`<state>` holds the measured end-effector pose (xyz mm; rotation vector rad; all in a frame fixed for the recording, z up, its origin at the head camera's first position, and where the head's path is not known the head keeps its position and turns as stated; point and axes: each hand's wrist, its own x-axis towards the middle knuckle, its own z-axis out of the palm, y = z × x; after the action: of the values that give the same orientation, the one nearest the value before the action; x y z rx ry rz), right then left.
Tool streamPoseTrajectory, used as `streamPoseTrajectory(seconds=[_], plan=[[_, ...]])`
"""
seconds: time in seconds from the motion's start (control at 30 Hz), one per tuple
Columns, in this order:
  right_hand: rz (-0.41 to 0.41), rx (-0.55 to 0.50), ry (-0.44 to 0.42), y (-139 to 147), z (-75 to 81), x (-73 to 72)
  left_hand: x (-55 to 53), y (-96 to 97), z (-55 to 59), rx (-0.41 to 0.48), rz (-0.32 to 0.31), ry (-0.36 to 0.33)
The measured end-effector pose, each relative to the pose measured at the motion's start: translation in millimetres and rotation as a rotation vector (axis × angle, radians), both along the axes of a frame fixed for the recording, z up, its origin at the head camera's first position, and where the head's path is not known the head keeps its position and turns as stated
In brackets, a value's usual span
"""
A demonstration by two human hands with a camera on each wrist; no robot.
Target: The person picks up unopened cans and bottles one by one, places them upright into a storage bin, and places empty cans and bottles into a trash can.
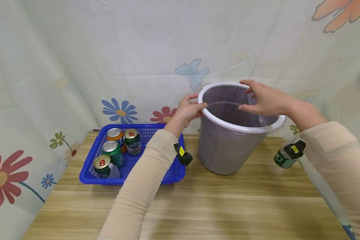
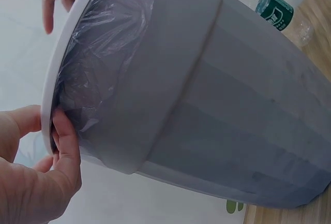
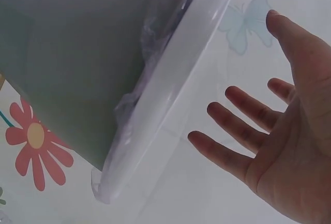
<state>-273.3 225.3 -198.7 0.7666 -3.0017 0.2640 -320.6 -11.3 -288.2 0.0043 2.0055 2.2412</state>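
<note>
A grey trash can [image 1: 225, 151] with a white rim ring [image 1: 241, 127] stands on the table, its top tipped slightly to the right. Inside its mouth is a thin clear plastic liner, and a crumpled liner edge [image 2: 103, 43] hangs out below the rim. My left hand [image 1: 188, 110] grips the rim at its left side, thumb on top and fingers underneath. Over the can's mouth, my right hand [image 1: 267, 100] is held with fingers spread and nothing in it. The right wrist view shows that palm [image 3: 295, 167] apart from the rim.
Left of the can, a blue plastic basket [image 1: 165, 181] holds several drink cans, among them an orange one [image 1: 115, 135]. A clear bottle with a green label [image 1: 283, 160] is to the can's right, partly behind my right wrist. A flowered curtain [image 1: 138, 66] hangs behind the wooden table [image 1: 198, 213].
</note>
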Motion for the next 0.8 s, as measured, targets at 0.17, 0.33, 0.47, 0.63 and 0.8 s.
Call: streamPoseTrajectory(seconds=[0.17, 0.33, 0.47, 0.63, 0.8], plan=[[-0.007, 0.008, -0.003, 2.3, 0.1, 2.4, 0.3, -0.2, 0.0, -0.008, 0.001, 0.003], [-0.006, -0.017, 0.046, 9.1, 0.3, 5.8, 0.7, -0.1, 0.2, -0.01, 0.0, 0.003], [0.005, -0.054, 0.111, 14.6, 1.4, 8.5, 0.9, -0.2, 0.2, -0.01, -0.002, -0.002], [0.009, -0.072, 0.198, 20.5, 2.9, 13.2, 1.1, -0.1, 0.3, -0.001, -0.005, -0.008], [0.009, -0.101, 0.271, 26.0, 3.2, 18.1, 0.5, -0.1, 0.3, 0.005, -0.004, -0.009]])
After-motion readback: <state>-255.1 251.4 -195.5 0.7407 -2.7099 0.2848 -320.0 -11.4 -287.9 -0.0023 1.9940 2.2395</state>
